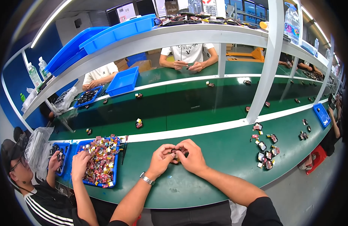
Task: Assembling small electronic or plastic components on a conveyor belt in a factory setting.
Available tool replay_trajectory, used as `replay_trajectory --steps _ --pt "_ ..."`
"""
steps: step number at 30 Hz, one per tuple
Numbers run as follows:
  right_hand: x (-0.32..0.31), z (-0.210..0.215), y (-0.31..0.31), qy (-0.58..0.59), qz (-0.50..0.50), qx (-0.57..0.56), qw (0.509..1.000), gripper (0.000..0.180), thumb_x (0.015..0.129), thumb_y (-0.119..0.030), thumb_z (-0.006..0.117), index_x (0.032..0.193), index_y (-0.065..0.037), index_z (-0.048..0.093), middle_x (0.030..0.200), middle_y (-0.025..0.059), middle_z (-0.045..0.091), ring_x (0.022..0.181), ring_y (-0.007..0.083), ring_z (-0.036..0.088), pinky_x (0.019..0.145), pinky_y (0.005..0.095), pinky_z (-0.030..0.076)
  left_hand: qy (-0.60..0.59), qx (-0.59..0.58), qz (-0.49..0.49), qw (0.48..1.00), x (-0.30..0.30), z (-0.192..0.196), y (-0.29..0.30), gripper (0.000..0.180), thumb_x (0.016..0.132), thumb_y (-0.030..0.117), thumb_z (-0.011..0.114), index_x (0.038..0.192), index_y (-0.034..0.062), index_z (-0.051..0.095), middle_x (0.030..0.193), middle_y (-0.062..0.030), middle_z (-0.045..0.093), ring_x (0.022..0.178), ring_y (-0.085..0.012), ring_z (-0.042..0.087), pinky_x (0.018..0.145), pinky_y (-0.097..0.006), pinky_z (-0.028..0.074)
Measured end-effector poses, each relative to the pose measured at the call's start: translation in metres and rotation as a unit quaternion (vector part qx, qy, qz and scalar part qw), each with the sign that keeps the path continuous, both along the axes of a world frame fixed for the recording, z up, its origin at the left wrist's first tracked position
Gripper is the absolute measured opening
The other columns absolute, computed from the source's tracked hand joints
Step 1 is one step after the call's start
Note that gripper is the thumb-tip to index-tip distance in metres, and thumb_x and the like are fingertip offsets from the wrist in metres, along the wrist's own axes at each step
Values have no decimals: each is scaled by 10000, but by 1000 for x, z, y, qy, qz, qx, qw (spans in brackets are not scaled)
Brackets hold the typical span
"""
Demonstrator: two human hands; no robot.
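Note:
Above the near part of the green bench, my left hand (160,161) and my right hand (192,157) meet with fingers bent around a small black-and-red electronic part (175,161). Thumbs and fingertips cover most of it, so its details are hidden. To the left is a blue tray (116,167) heaped with small red, yellow and silver parts (98,160). Beside that tray lies a thin black tool (124,150). On the right, a loose group of similar black-and-red parts (268,155) rests on the bench.
A co-worker's hand (79,165) touches the heaped tray from the left. White uprights (270,64) hold a shelf (181,35) over the bench. Scattered parts lie on the green belt (189,101) beyond. People sit opposite. A blue tray (322,115) stands far right.

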State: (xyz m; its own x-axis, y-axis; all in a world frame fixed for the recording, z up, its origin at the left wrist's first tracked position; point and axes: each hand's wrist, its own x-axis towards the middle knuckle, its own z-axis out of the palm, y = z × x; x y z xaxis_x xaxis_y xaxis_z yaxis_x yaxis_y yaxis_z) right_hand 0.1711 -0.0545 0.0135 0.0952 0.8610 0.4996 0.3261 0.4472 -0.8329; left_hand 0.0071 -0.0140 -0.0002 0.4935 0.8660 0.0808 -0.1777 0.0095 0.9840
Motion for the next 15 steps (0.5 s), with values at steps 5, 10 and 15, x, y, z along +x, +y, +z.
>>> replay_trajectory --steps 5,10,15 --pt "18 -18 38 57 -32 -116 991 110 830 1 663 936 -9 635 944 95 633 766 173 658 696 296 541 -61 -7 89 994 0 1 1 232 937 -9 523 1168 -29 533 1097 -143 644 905 -188 662 744 -297 590" --pt "74 -5 139 41 -197 -139 970 125 750 -90 782 824 -52 690 801 86 698 785 182 675 731 312 531 25 80 194 977 -12 -5 15 129 924 1 531 1038 -17 588 1010 -105 671 814 -131 653 650 -248 539" --pt "141 -36 188 -132 -274 -187 934 152 770 -186 750 828 -55 700 851 130 693 836 296 664 784 394 522 68 173 289 939 -1 -2 20 50 883 23 588 919 9 617 796 -33 669 643 -63 586 574 -211 475"
